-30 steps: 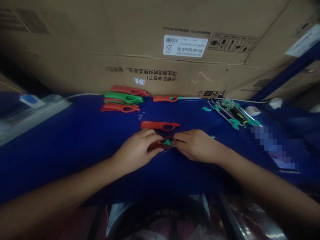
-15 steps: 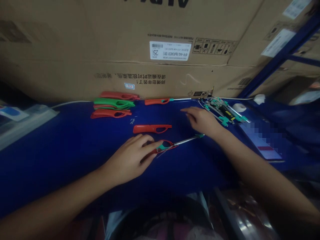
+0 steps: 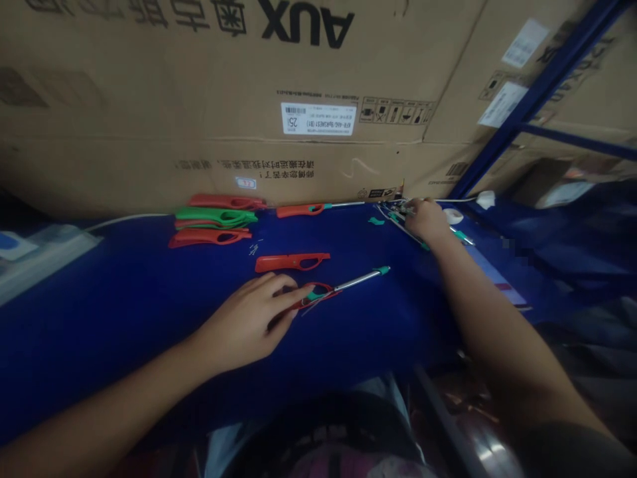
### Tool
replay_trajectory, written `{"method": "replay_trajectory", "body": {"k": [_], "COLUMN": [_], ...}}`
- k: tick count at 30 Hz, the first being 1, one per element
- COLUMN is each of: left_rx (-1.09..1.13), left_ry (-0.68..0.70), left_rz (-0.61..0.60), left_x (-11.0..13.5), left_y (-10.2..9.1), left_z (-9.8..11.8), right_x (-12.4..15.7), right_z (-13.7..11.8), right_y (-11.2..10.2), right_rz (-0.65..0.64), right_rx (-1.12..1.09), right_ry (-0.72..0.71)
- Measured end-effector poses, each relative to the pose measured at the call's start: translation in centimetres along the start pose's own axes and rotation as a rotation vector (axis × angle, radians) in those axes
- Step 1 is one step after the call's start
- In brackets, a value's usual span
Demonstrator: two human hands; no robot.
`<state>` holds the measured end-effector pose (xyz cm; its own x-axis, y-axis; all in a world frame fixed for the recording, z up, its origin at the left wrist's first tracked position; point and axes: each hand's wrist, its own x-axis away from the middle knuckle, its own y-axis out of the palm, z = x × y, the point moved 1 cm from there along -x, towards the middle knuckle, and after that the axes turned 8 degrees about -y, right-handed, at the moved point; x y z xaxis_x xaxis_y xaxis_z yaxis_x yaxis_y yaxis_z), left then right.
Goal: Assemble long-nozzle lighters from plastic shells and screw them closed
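My left hand (image 3: 249, 318) lies on the blue table (image 3: 124, 292), its fingers pressed on the red handle of a partly built lighter (image 3: 338, 287) whose metal rod with a green tip points right. A separate red handle shell (image 3: 291, 262) lies just beyond it. My right hand (image 3: 426, 219) is stretched to the far right, resting on a heap of metal rods with green parts (image 3: 398, 216); its fingers are curled into the heap and I cannot see what they grip.
Red and green handle shells (image 3: 213, 218) are stacked at the back left. A finished red lighter (image 3: 318, 209) lies against the big cardboard box (image 3: 298, 99). Small pins (image 3: 255, 247) and a green bit (image 3: 377, 221) lie loose. A blue rack post (image 3: 527, 99) stands at right.
My right hand let go of the lighter at the centre and reached to the far right onto the heap of rods. My left hand stayed on the red handle. The view tilted upward.
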<state>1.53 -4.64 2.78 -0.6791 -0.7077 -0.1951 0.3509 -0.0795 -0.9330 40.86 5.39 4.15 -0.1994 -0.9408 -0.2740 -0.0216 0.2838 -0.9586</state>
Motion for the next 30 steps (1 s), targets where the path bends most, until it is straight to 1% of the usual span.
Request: {"method": "replay_trajectory", "body": {"k": [4, 9, 17, 22, 30], "left_rx": [-0.003, -0.017, -0.028, -0.033, -0.043], "left_ry": [0.009, 0.041, 0.052, 0.047, 0.060], "left_rz": [0.010, 0.010, -0.005, 0.005, 0.002], "left_x": [-0.2, -0.4, -0.4, -0.4, -0.5], "left_y": [0.0, 0.2, 0.3, 0.5, 0.5], "left_z": [-0.3, -0.8, -1.2, -1.4, -1.4], "right_x": [-0.4, -0.5, -0.8, -0.7, -0.6], "right_z": [1.3, 1.4, 1.9, 1.5, 0.9], "right_y": [-0.2, 0.4, 1.3, 1.6, 1.6], "right_rz": [0.025, 0.037, 0.056, 0.070, 0.023], "right_rx": [0.017, 0.021, -0.010, -0.003, 0.006], "right_ry": [0.073, 0.130, 0.140, 0.119, 0.106]}}
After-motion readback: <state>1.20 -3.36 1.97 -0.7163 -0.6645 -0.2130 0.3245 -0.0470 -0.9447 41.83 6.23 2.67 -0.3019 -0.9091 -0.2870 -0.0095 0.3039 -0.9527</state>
